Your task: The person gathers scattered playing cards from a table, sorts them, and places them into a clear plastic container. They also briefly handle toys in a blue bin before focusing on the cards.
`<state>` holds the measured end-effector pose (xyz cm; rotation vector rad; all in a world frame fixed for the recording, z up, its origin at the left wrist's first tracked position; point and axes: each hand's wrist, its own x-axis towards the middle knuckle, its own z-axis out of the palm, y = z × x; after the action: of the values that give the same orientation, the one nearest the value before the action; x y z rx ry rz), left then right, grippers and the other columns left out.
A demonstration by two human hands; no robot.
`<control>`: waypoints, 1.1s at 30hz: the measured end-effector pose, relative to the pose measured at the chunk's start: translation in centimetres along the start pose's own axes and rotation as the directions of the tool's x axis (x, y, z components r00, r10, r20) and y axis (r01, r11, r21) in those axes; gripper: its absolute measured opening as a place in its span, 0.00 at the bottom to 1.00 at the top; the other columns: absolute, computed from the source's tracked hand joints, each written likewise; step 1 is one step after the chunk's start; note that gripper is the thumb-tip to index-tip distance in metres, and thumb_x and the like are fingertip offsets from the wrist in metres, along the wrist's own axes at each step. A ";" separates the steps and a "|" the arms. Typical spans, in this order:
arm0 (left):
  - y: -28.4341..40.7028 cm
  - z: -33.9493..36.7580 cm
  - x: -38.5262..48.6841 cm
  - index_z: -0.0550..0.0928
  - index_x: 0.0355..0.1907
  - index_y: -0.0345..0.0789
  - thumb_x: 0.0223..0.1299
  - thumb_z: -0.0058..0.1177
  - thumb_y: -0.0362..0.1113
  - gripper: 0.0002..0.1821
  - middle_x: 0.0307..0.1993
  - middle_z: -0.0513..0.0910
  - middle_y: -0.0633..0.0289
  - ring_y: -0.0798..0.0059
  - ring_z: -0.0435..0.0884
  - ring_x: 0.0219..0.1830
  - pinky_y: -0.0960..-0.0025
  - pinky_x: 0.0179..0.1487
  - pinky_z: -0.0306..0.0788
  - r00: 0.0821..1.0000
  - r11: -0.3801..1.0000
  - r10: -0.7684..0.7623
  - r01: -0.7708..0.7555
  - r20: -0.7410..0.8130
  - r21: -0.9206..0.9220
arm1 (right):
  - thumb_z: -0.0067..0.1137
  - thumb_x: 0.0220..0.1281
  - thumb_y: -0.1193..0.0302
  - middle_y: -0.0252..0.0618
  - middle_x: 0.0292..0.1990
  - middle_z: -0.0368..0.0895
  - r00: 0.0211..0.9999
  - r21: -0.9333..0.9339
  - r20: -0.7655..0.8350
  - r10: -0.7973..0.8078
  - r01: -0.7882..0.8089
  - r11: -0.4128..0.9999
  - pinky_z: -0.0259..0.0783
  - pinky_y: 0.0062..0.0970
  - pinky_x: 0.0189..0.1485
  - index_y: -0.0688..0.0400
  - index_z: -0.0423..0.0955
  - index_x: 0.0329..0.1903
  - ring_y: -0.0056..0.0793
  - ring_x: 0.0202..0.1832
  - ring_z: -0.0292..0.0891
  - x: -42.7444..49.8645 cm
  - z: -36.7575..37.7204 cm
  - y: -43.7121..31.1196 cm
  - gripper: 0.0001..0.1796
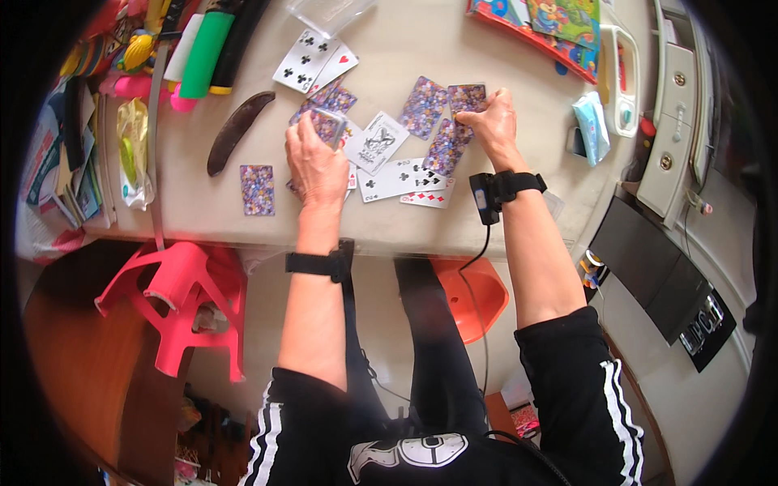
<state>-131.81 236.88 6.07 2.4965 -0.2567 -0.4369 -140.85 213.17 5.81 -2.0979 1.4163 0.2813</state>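
My left hand (314, 159) grips a stack of playing cards (328, 126), patterned backs up, over loose cards. At the right, my right hand (495, 124) has thumb and fingers on a face-down playing card (467, 97); another face-down card (445, 149) lies just below. Between my hands lie a joker card (379, 144), a face-down card (423, 107), a two of clubs (380, 181) and a partly covered red diamond card (428, 199). A five of clubs (306, 59) overlaps a heart card near the top. One face-down card (258, 190) lies apart, left of my left hand.
A dark, curved banana-like object (238, 130) lies on the pale table (401, 234). A clear plastic box (331, 13) stands at the top. Toys, a green cylinder (206, 54) and books crowd the left; a tissue pack (591, 129) and white tray (632, 91) are right. A pink stool (188, 291) is below.
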 end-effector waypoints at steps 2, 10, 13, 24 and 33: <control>0.2 -0.3 -0.1 0.68 0.54 0.31 0.45 0.59 0.26 0.29 0.47 0.73 0.48 0.53 0.72 0.52 0.60 0.56 0.66 1.000 0.997 -0.026 0.024 0.016 0.075 | 0.71 0.35 0.71 0.46 0.39 0.74 0.979 0.239 -0.140 -0.150 0.180 0.954 0.72 0.36 0.41 0.63 0.64 0.45 0.38 0.41 0.75 -0.9 -0.1 0.2 0.31; -2.6 -2.2 0.9 0.70 0.50 0.30 0.49 0.54 0.26 0.22 0.43 0.76 0.46 0.51 0.76 0.47 0.58 0.53 0.68 0.992 0.988 -0.101 0.090 -0.081 -0.128 | 0.54 0.52 0.84 0.37 0.36 0.79 0.974 0.781 0.227 -0.006 -0.178 0.599 0.75 0.22 0.36 0.65 0.68 0.48 0.21 0.33 0.76 -10.6 2.8 -0.8 0.18; -2.5 -1.6 0.6 0.70 0.50 0.31 0.47 0.54 0.25 0.23 0.45 0.74 0.45 0.50 0.73 0.50 0.56 0.54 0.66 1.000 1.000 0.005 -0.005 -0.013 0.010 | 0.59 0.49 0.80 0.41 0.38 0.78 0.991 0.580 -0.013 0.137 -0.104 0.808 0.72 0.23 0.42 0.67 0.69 0.47 0.25 0.36 0.75 -12.9 7.8 -3.0 0.20; 1.2 -0.7 -0.6 0.75 0.45 0.31 0.48 0.57 0.37 0.20 0.35 0.82 0.51 0.63 0.81 0.38 0.66 0.44 0.72 0.918 0.972 -0.137 0.198 0.373 -0.128 | 0.62 0.41 0.80 0.52 0.44 0.65 0.971 0.471 -0.239 0.007 0.110 0.875 0.63 0.38 0.54 0.68 0.61 0.49 0.48 0.49 0.65 -14.4 11.2 -5.1 0.29; 0.8 0.1 -1.1 0.73 0.49 0.30 0.48 0.51 0.29 0.21 0.43 0.79 0.45 0.49 0.77 0.48 0.59 0.52 0.69 0.866 0.984 0.162 -0.104 0.473 -0.145 | 0.62 0.45 0.77 0.43 0.45 0.68 0.995 0.726 -0.082 -0.056 0.098 0.681 0.65 0.30 0.53 0.64 0.64 0.52 0.33 0.48 0.67 -14.2 10.4 -3.3 0.28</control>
<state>-132.92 236.48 6.70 2.2018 -0.5803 -0.9897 -142.27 230.99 5.37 -1.4787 1.1816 -0.3466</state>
